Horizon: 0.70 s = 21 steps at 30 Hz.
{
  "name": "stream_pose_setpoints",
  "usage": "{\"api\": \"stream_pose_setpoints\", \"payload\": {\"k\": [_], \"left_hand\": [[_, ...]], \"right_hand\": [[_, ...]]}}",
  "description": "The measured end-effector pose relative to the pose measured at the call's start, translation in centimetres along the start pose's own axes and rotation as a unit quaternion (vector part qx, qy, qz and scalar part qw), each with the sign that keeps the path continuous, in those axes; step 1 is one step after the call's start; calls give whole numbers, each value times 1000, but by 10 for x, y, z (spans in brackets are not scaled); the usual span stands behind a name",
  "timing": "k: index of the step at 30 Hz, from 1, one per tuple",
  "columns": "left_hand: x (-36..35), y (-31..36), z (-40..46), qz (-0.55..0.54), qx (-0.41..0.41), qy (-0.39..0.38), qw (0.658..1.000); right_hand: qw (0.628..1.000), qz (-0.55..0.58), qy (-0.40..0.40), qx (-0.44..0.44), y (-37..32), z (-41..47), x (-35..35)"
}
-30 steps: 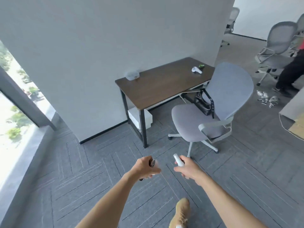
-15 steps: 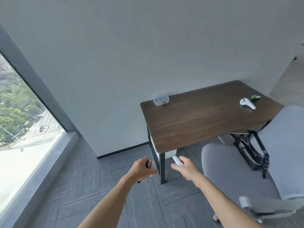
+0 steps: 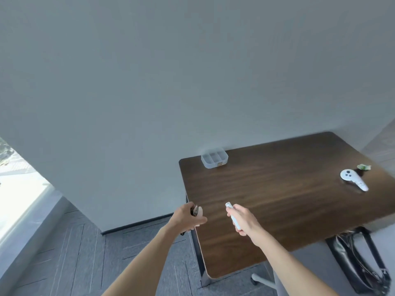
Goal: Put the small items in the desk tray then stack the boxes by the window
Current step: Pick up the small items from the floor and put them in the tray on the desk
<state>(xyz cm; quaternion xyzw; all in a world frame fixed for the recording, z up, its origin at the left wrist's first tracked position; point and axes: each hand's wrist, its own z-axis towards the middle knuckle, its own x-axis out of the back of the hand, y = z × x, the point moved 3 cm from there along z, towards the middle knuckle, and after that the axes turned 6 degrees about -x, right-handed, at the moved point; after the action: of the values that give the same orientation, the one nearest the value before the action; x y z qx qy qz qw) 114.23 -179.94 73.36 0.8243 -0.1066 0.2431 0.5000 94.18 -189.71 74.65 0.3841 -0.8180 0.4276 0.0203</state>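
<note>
A clear plastic desk tray (image 3: 214,157) with several compartments sits at the back left corner of the dark wooden desk (image 3: 277,201). My left hand (image 3: 188,217) grips a few small items, a dark metal one and a pale pink one (image 3: 197,211), just off the desk's left edge. My right hand (image 3: 242,220) holds a slim white pen-like stick (image 3: 233,215) above the desk's front left part. The tray lies well beyond both hands. No boxes are in view.
A white handheld controller (image 3: 353,180) and a small green item (image 3: 364,167) lie at the desk's right end. A black bag (image 3: 359,259) hangs at the lower right beside a chair base (image 3: 261,279). The window (image 3: 15,189) is at the left.
I have stepped closer to the desk and both hands, still holding their items, now reach its front left edge. The chair has dropped mostly out of view.
</note>
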Motion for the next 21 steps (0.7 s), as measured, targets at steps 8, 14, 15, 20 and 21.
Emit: {"api": "stream_pose_setpoints", "payload": {"k": [8, 14, 15, 20, 21], "left_hand": [[37, 36, 112, 10, 4, 8, 1000], [39, 58, 189, -13, 54, 29, 998], [40, 63, 200, -14, 59, 33, 998], [41, 76, 248, -36, 94, 62, 993], [40, 76, 257, -43, 104, 69, 991]], "right_hand": [[999, 27, -20, -21, -70, 105, 25], [999, 25, -44, -16, -106, 196, 60], [998, 18, -51, -16, -113, 209, 66], [995, -49, -82, 12, -139, 266, 84], [994, -60, -91, 21, -143, 277, 86]]}}
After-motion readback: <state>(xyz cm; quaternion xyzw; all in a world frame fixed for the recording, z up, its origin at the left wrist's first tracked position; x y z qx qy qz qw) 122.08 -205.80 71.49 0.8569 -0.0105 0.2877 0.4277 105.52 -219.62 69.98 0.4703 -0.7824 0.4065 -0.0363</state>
